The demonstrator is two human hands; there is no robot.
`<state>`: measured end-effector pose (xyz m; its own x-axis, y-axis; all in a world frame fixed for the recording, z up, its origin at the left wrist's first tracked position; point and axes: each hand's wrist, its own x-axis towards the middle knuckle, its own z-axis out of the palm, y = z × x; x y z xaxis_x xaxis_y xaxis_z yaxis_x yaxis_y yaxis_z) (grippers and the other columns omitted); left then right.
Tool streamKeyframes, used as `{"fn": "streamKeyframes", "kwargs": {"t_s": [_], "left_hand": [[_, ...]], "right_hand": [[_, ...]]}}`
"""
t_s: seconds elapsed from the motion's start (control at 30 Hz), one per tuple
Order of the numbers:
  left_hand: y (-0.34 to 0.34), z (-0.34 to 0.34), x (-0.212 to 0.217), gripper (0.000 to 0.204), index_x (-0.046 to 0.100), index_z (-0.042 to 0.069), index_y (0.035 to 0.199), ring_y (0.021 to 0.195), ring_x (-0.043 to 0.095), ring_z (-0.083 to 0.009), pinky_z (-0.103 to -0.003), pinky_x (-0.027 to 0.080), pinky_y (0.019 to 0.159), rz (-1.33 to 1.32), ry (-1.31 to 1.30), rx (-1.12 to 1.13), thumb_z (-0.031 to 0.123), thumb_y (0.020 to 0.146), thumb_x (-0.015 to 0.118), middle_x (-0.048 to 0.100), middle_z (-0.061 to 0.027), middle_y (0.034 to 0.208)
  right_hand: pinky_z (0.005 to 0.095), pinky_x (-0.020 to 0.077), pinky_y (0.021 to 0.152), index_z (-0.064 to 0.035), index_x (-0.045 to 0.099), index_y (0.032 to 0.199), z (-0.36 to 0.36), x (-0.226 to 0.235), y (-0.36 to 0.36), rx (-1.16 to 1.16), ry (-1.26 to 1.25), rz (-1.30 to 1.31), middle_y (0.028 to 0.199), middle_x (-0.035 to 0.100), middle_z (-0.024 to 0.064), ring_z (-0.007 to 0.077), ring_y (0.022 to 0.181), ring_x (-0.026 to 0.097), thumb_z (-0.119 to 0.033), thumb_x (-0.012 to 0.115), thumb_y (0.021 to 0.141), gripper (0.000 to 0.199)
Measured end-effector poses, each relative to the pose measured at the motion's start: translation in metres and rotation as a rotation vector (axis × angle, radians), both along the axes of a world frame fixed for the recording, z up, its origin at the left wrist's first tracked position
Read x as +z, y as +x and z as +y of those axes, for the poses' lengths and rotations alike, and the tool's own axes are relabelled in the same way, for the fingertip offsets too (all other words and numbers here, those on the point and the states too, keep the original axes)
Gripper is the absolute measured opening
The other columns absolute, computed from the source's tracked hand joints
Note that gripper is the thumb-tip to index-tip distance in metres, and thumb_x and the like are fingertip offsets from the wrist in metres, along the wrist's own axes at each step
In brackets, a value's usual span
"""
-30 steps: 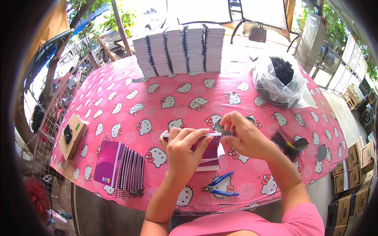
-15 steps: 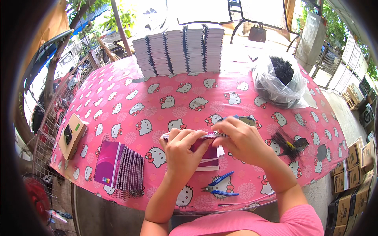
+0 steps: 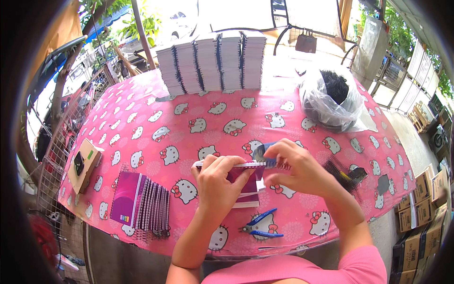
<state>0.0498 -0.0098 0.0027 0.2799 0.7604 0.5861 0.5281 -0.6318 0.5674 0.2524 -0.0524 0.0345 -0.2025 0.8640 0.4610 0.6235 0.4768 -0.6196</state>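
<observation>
My left hand (image 3: 215, 182) grips a purple notebook (image 3: 249, 176) on edge, its bound side up, thumb on the near face and fingers over the top. At the notebook's right end a dark spiral coil (image 3: 283, 165) sticks out of the holes. My right hand (image 3: 300, 165) curls around that coil, thumb and forefinger apart on either side of it. Below the held notebook lie more purple notebooks (image 3: 247, 200) with white page edges. Closer to me rest blue-handled cutting pliers (image 3: 263, 224). A dark blue piece (image 3: 263, 150) shows behind the right hand.
A fanned row of spiral-bound purple notebooks (image 3: 142, 199) lies at left, near a cardboard piece (image 3: 87, 166) with a dark phone-like object (image 3: 79, 162). Tall page stacks (image 3: 208, 64) stand at the back. Black coils fill a plastic bag (image 3: 331, 104); loose coils (image 3: 341, 173) lie at right.
The right hand's thumb and forefinger have spread apart, and more of the coil shows beyond the notebook's right end. The left hand keeps its grip. The whole view has shifted slightly.
</observation>
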Motion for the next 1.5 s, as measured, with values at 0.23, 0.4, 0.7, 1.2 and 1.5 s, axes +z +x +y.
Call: {"fn": "streamKeyframes", "kwargs": {"t_s": [0.23,0.4,0.7,1.2,1.5], "left_hand": [[0.005,-0.002,0.000,0.023,0.072,0.012,0.083,0.078,0.058,-0.0149,-0.031,0.038,0.074,-0.014,0.124,0.044,0.019,0.065,0.085,0.069,0.0030,0.080],[-0.002,-0.001,-0.005,0.026,0.072,0.012,0.086,0.079,0.059,-0.0160,-0.032,0.040,0.073,-0.017,0.123,0.010,0.017,0.064,0.085,0.069,0.0017,0.081],[-0.003,0.002,-0.004,0.031,0.071,0.008,0.087,0.082,0.061,-0.0211,-0.035,0.051,0.073,-0.059,0.163,-0.048,0.013,0.061,0.086,0.069,-0.0054,0.088],[-0.002,0.007,0.000,0.025,0.069,0.006,0.079,0.076,0.060,-0.0193,-0.033,0.049,0.068,-0.039,0.104,-0.055,0.016,0.063,0.086,0.067,-0.0028,0.073],[-0.012,0.013,-0.004,0.037,0.064,0.005,0.102,0.087,0.062,-0.0188,-0.031,0.051,0.070,-0.169,0.126,-0.013,0.008,0.070,0.083,0.062,-0.0078,0.099]], "right_hand": [[0.0402,0.0487,0.060,-0.0047,0.062,0.098,0.000,-0.006,-0.012,-0.082,0.109,-0.173,0.080,0.059,0.0098,0.0316,0.071,0.062,-0.015,0.067,0.085,0.017],[0.0370,0.0517,0.067,-0.0026,0.063,0.107,0.002,-0.001,-0.015,-0.054,0.003,-0.341,0.089,0.064,0.0150,0.0315,0.080,0.065,-0.015,0.068,0.085,0.026],[0.0451,0.0517,0.080,-0.0073,0.054,0.114,0.037,-0.139,0.109,-0.337,-0.141,-0.578,0.098,0.066,0.0139,0.0348,0.096,0.063,-0.027,0.071,0.077,0.046],[0.0314,0.0503,0.075,-0.0046,0.063,0.111,0.067,-0.025,0.068,0.180,-0.243,-0.090,0.093,0.068,0.0113,0.0176,0.086,0.064,-0.003,0.071,0.067,0.044],[0.0304,0.0467,0.067,-0.0027,0.058,0.095,0.083,-0.016,0.052,0.098,-0.178,0.270,0.075,0.059,0.0059,0.0130,0.075,0.057,0.001,0.063,0.063,0.033]]}}
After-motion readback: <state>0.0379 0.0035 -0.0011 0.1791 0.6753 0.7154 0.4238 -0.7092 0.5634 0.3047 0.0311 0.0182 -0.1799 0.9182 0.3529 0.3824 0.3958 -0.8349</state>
